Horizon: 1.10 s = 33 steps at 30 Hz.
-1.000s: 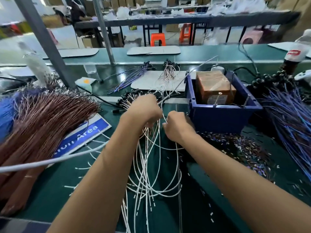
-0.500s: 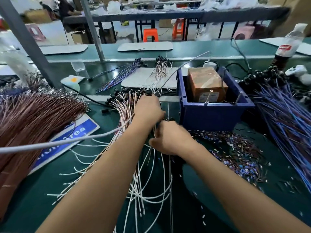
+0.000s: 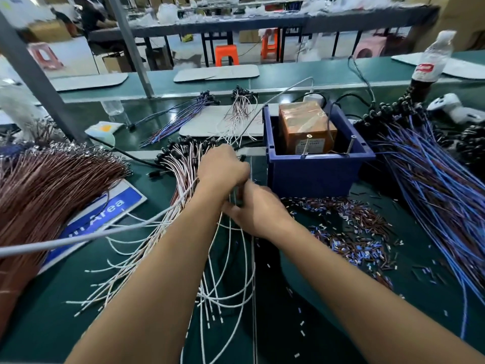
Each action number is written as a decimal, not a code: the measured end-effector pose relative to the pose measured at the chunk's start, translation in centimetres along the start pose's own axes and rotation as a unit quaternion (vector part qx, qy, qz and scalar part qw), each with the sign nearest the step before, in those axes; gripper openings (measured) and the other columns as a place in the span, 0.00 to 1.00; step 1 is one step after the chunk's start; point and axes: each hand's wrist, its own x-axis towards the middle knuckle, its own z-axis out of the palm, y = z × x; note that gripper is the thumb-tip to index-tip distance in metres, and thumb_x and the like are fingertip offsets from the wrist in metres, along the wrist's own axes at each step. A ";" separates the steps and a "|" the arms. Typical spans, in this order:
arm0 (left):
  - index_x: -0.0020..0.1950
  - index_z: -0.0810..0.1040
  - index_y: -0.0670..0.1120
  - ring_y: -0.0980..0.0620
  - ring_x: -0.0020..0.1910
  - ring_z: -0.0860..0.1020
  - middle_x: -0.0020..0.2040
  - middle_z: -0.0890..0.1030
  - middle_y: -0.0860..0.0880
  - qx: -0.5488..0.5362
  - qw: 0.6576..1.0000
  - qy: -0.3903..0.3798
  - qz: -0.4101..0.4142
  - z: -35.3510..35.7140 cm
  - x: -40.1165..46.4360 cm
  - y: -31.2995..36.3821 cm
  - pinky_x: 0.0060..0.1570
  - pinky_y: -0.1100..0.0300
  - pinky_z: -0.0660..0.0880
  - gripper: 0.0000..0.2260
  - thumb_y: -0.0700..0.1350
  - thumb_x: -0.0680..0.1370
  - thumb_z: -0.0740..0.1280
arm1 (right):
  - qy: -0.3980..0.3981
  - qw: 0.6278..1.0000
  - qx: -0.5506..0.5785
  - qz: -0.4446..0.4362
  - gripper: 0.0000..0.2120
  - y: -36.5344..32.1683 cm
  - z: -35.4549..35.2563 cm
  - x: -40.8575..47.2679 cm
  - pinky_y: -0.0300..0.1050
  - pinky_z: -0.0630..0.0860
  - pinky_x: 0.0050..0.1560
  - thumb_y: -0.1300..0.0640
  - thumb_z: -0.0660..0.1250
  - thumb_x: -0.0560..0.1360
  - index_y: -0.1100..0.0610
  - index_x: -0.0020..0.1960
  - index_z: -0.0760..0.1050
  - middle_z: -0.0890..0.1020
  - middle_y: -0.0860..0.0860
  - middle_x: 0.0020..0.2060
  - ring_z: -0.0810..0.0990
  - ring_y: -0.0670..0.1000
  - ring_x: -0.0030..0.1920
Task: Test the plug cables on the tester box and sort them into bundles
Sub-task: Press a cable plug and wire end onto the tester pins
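Observation:
My left hand grips a bunch of thin white plug cables near their plug ends, in the middle of the green table. My right hand sits just below and right of it, fingers curled round the same cables. Their loose white tails hang and loop toward me between my forearms. A pile of white and pink cables with black plugs lies just left of my hands. The tester box, brown and taped, stands in a blue bin right of my hands.
A thick brown wire bundle fills the left side over a blue sign. Blue cables fan out on the right. Cut wire scraps litter the table right of my right arm. A bottle stands far right. A grey cord crosses left.
Both hands have come closer together and moved slightly toward the cable pile. The white cable tails have been drawn in and hang tighter between my arms.

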 end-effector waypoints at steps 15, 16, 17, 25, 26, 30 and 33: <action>0.44 0.67 0.43 0.54 0.27 0.65 0.30 0.68 0.50 -0.816 0.562 0.136 0.011 -8.1 -3.2 3.8 0.25 0.61 0.62 0.10 0.38 0.85 0.56 | -0.136 0.912 0.320 -0.216 0.12 5.3 -9.8 -3.3 0.39 0.69 0.34 0.57 0.61 0.86 0.57 0.53 0.83 0.77 0.50 0.31 0.72 0.48 0.31; 0.46 0.67 0.43 0.54 0.27 0.65 0.31 0.67 0.50 -0.817 0.555 0.155 0.029 -8.2 -3.5 4.0 0.25 0.60 0.61 0.08 0.38 0.86 0.56 | -0.131 0.918 0.304 -0.219 0.12 6.2 -11.1 -3.7 0.40 0.69 0.34 0.57 0.62 0.85 0.57 0.55 0.84 0.77 0.51 0.31 0.71 0.49 0.32; 0.49 0.67 0.42 0.54 0.27 0.64 0.31 0.67 0.49 -0.808 0.561 0.173 0.047 -8.1 -3.9 4.3 0.25 0.60 0.60 0.06 0.38 0.86 0.56 | -0.117 0.924 0.292 -0.216 0.11 7.0 -12.2 -4.0 0.41 0.69 0.35 0.56 0.63 0.84 0.57 0.56 0.84 0.77 0.51 0.31 0.71 0.51 0.32; 0.53 0.70 0.44 0.54 0.31 0.68 0.35 0.69 0.51 -0.553 0.785 0.179 0.216 -0.1 -9.4 7.9 0.30 0.61 0.66 0.08 0.37 0.79 0.68 | 0.074 0.939 0.279 -0.187 0.09 13.4 -16.3 -6.5 0.39 0.68 0.31 0.54 0.70 0.80 0.57 0.46 0.85 0.78 0.55 0.31 0.71 0.51 0.31; 0.52 0.71 0.44 0.55 0.31 0.68 0.35 0.69 0.51 -0.504 0.807 0.174 0.254 1.1 -9.9 8.3 0.31 0.61 0.66 0.09 0.36 0.77 0.69 | 0.101 0.941 0.269 -0.180 0.08 14.2 -16.4 -6.7 0.42 0.68 0.32 0.54 0.70 0.79 0.56 0.45 0.85 0.78 0.56 0.31 0.72 0.52 0.32; 0.53 0.76 0.42 0.58 0.39 0.72 0.45 0.75 0.52 -0.282 0.864 0.161 0.384 4.6 -10.7 9.4 0.42 0.68 0.70 0.11 0.34 0.73 0.73 | 0.199 0.955 0.140 -0.172 0.06 16.4 -15.2 -6.6 0.50 0.74 0.37 0.56 0.73 0.77 0.55 0.42 0.85 0.84 0.56 0.33 0.79 0.56 0.34; 0.56 0.78 0.42 0.48 0.48 0.77 0.52 0.78 0.48 -0.228 0.878 0.133 0.400 6.5 -10.6 9.0 0.48 0.51 0.77 0.12 0.33 0.75 0.73 | 0.236 0.952 0.104 -0.165 0.07 17.8 -13.4 -6.6 0.44 0.77 0.40 0.60 0.75 0.76 0.51 0.40 0.84 0.85 0.46 0.34 0.82 0.44 0.36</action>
